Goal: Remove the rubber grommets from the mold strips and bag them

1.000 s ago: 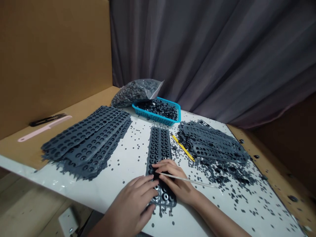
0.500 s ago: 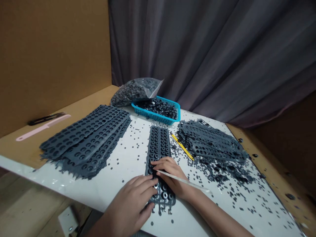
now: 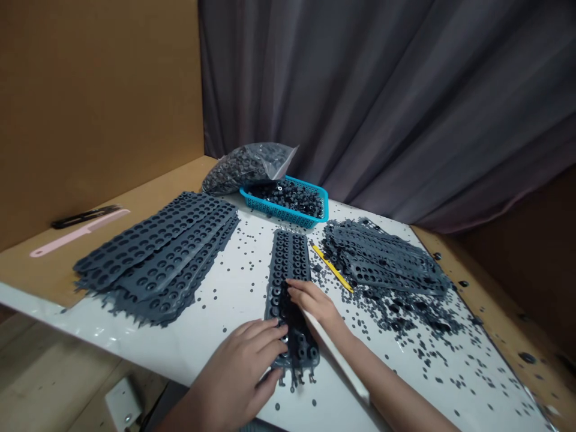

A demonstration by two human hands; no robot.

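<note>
Right now, a dark grey perforated rubber strip (image 3: 288, 264) is lying lengthwise on a white tabletop (image 3: 148, 354), with small stubs fringing its lower end. The left hand (image 3: 238, 366) is resting open on the strip's lower half, its fingers lying together and slightly curved, pressing the strip without gripping it. The right hand (image 3: 315, 303) is closed around a thin pale rod (image 3: 337, 358), which is slanting down and away past the wrist, while its fingertips (image 3: 291, 289) are touching the strip just above the left hand.

Small dark rings (image 3: 288, 258) are sitting in the strip's holes, and loose ones (image 3: 405, 318) are lying scattered on both sides of it. Beyond the strip, a blue plastic basket (image 3: 279, 211) is holding a heap of dark rings, and a clear plastic bag (image 3: 245, 169) full of them is leaning against it. To the strip's left, a stack of similar strips (image 3: 153, 252) is lying flat, and farther left, a pink comb (image 3: 78, 233) and black snips (image 3: 84, 217) are lying on a wooden shelf (image 3: 45, 282). To the strip's right, a yellow stick (image 3: 333, 269) is lying beside another pile of strips (image 3: 387, 258).
</note>
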